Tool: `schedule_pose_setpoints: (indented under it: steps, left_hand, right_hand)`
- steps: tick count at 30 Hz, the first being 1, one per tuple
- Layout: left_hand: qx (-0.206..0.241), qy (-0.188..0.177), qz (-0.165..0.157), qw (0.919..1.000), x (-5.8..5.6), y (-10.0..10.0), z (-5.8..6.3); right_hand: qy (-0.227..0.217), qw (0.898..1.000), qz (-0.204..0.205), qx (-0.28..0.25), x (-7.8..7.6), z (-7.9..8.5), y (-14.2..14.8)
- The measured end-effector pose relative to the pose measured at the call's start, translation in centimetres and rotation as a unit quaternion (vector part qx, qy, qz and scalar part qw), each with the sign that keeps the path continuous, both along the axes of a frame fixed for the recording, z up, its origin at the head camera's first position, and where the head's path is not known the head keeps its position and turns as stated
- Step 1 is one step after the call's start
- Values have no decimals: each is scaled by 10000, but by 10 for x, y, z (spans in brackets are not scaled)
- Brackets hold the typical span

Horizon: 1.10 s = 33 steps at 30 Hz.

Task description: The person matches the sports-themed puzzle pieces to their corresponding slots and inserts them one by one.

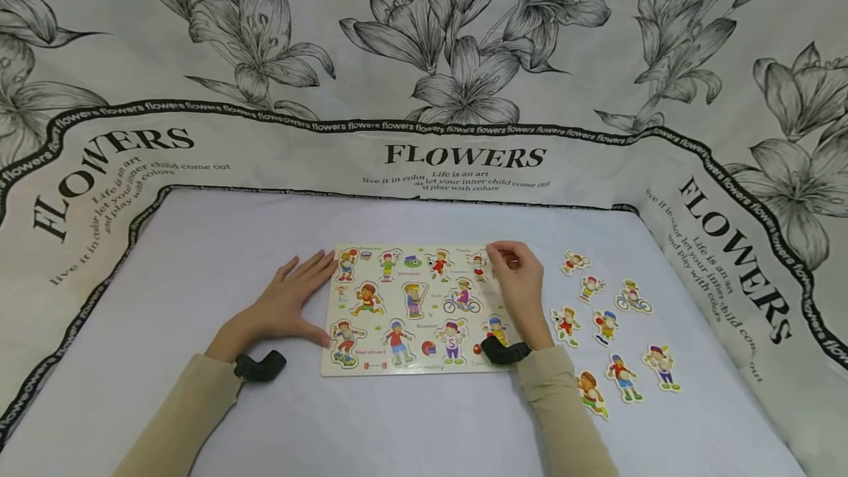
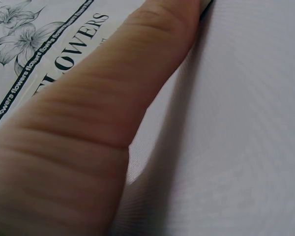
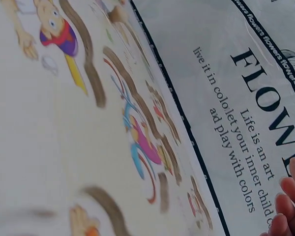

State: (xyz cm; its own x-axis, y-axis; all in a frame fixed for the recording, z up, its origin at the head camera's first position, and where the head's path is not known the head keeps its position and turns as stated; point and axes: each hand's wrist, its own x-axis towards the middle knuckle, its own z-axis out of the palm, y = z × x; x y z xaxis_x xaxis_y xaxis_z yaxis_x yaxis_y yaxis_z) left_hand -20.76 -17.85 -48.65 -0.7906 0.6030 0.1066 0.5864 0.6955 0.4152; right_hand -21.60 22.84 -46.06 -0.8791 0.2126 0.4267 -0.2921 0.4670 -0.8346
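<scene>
A pale puzzle board [image 1: 389,249] printed with colourful sports figures lies flat in the head view. My left hand [image 1: 281,308] is spread along its left side, with fingertips at the upper left edge and thumb tip by the lower left edge. In the left wrist view the thumb [image 2: 103,83] stretches past the white cloth. Over the board's upper right corner is my right hand [image 1: 520,274], its fingers bent beside the tennis figure [image 1: 477,265]. Its curled fingers [image 3: 282,206] show at the right wrist view's lower right; I cannot tell whether they pinch anything.
Several loose figure pieces lie right of the board, among them a cyclist [image 1: 634,297], a batter [image 1: 661,369] and a runner [image 1: 589,393] near the right sleeve [image 1: 563,403]. White cloth [image 1: 265,425] covers the table, and a flower-printed backdrop [image 1: 464,164] rises behind it.
</scene>
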Motion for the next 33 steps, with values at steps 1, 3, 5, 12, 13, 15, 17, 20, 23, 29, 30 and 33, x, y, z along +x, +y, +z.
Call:
schedule_pose_setpoints:
  steps: [1, 3, 5, 12, 13, 15, 17, 20, 23, 29, 30, 33]
  left_hand:
    - [3, -2, 1, 10000, 0, 0, 0]
    - [2, 7, 5, 10000, 0, 0, 0]
    - [1, 15, 9, 10000, 0, 0, 0]
    - [-7, -12, 7, 10000, 0, 1, 0]
    - [1, -21, 5, 10000, 0, 1, 1]
    - [13, -24, 4, 10000, 1, 1, 1]
    - [19, -19, -3, 10000, 1, 1, 1]
    - [25, -4, -15, 10000, 0, 0, 0]
    - [32, -2, -25, 10000, 0, 0, 0]
    - [41, -25, -17, 10000, 0, -1, -1]
    - [47, -36, -17, 10000, 0, -1, -1]
    - [51, -37, -3, 10000, 0, -1, -1]
  right_hand:
    - [36, 9999, -117, 11, -1, 1, 4]
    - [119, 9993, -358, 23, -1, 3, 11]
    - [202, 9980, -602, 58, -2, 4, 19]
    - [426, 9867, -1465, 565, -3, 6, 47]
    - [375, 9854, -1544, 616, -2, 7, 50]
    - [179, 9831, -1668, 738, -1, 8, 57]
    - [-107, 9812, -1735, 834, 1, 10, 65]
    - [-533, 9792, -1756, 866, 4, 12, 74]
    - [-832, 9772, -1732, 899, 6, 13, 82]
    - [-1651, 9643, -1547, 1377, 6, 13, 98]
    - [-1782, 9614, -1497, 1466, 6, 13, 100]
    - [-2141, 9508, -1334, 1799, 4, 10, 104]
